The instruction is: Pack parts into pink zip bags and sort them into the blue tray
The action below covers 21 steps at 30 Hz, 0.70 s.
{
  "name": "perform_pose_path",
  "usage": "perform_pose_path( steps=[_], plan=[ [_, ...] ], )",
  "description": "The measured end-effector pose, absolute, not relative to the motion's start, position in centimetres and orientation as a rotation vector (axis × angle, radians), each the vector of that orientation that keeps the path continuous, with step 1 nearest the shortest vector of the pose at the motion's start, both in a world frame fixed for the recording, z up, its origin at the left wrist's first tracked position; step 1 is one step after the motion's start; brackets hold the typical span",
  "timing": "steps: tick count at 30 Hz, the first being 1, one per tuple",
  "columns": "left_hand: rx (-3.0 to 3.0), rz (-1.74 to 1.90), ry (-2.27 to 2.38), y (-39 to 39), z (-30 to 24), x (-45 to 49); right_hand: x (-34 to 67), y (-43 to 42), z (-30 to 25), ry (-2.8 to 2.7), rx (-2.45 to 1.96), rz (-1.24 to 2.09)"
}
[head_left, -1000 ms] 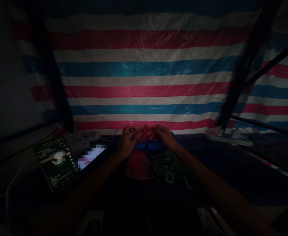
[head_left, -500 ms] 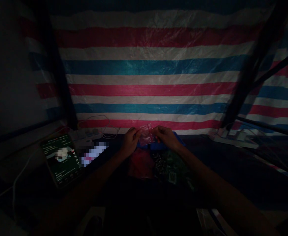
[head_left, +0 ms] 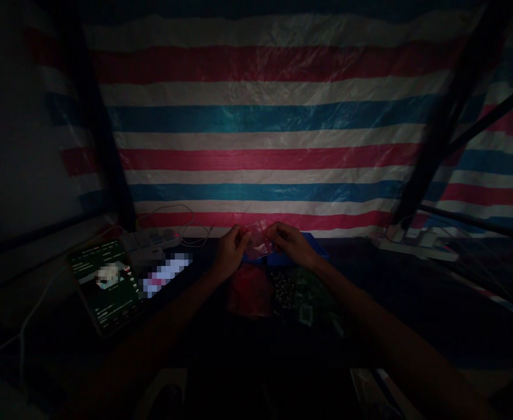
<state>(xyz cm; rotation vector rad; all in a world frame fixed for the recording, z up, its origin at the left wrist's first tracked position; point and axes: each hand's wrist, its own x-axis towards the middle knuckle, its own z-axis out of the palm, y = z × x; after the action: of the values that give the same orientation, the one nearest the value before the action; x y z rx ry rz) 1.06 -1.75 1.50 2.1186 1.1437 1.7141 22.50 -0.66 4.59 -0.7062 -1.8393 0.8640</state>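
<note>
A small clear zip bag (head_left: 256, 245) with a red line along its mouth is stretched between my two hands. My left hand (head_left: 231, 252) pinches its left side. At the red-lined edge, the fingers of my right hand (head_left: 290, 242) are closed on the bag. Behind it sits a blue tray (head_left: 315, 245), partly covered by my hands. Nearer to me lie a pile of reddish plastic bags (head_left: 250, 291), a heap of small shiny parts (head_left: 283, 287) and some greenish clear bags (head_left: 311, 300). The dim light hides what the small parts are.
To the left, a lit tablet (head_left: 105, 286) leans beside a blurred bright screen (head_left: 166, 275). A power strip with plugs (head_left: 155, 239) and loose white cables stands behind them. Another power strip (head_left: 418, 248) is at the right. A striped plastic sheet (head_left: 256, 116) hangs behind, between dark posts.
My right hand has shifted slightly left, closer to my left hand, along the bag's edge. The bag is less spread out. The view has shifted slightly.
</note>
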Motion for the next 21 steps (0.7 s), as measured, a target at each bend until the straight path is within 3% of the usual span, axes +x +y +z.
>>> perform_pose_path(
  steps=[21],
  plan=[
    [2.165, 1.604, 1.058, -1.65, 1.41, 1.14, 22.24, -0.86, 4.37, -1.832, -0.696, 0.632]
  ],
)
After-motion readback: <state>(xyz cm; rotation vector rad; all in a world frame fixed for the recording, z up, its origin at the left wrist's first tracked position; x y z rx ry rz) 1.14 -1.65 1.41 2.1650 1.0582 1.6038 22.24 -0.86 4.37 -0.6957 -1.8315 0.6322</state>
